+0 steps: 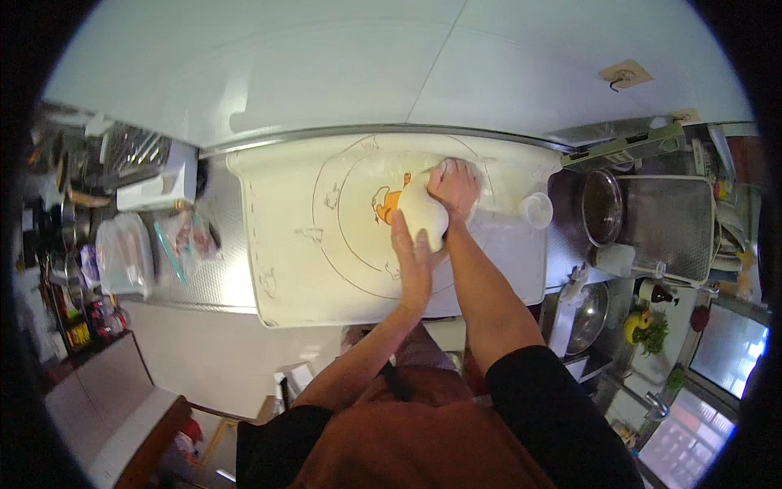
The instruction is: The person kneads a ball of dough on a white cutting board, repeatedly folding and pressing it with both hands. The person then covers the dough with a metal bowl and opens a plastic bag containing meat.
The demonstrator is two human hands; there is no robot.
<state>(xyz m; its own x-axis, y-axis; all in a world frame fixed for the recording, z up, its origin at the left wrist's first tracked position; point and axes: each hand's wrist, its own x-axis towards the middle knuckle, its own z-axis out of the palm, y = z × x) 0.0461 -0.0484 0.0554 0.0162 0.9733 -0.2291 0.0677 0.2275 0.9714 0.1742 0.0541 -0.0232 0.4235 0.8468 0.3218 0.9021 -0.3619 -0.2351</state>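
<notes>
A smooth, pale lump of dough [423,214] lies on a cream kneading mat [285,281] printed with circles and an orange cartoon figure. My left hand [413,259] cups the dough's near left side, thumb against its lower edge. Across its far right side, my right hand [455,187] presses with the fingers curled; the fingertips are partly hidden. Both hands grip the same lump between them. To the right of my right hand, a small white cup [536,210] stands on the mat, with pale flour-like smears near it.
Left of the mat are plastic bags [189,235] and a clear-bagged container [125,253] on the metal counter. On the right stand a round glass lid or bowl [602,208], a drying rack [672,228] and a metal basin [588,318]. A white wall [326,73] rises behind.
</notes>
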